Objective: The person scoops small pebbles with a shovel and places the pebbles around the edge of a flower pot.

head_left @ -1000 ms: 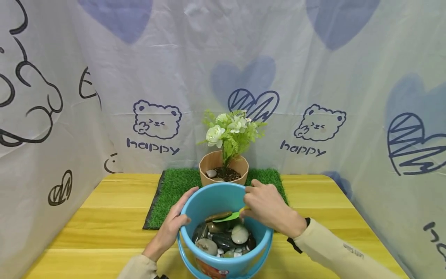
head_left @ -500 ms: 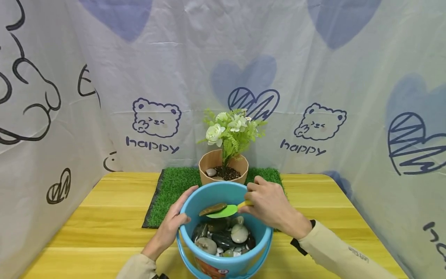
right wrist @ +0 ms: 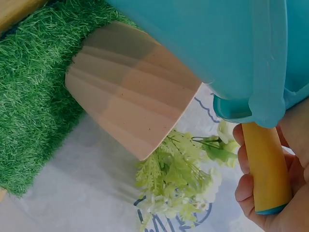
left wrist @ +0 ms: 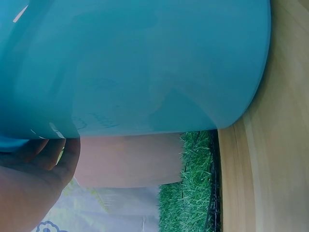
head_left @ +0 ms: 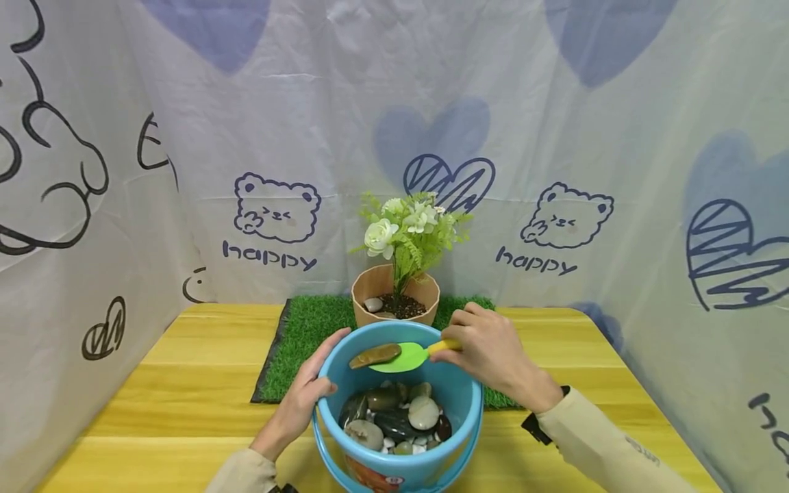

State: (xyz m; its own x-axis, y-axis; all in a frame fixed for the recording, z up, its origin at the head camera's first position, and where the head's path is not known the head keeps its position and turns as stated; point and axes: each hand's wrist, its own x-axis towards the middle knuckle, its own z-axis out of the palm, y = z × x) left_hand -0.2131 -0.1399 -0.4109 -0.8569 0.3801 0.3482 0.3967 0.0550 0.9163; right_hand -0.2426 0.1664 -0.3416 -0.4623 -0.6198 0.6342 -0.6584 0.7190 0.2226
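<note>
Right hand grips yellow handle of shovel; brown stone on blade, at mouth of bucket. Left hand holds bucket's left rim. Stone likely hard, heavy, slippery; shovel likely stiff, best held by handle.

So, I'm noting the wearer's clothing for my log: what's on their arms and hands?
Both the left hand and right hand are ungloved. The sleeves are beige, with a black band at each wrist. The right sleeve carries a small dark marking, too blurred to read.
</note>
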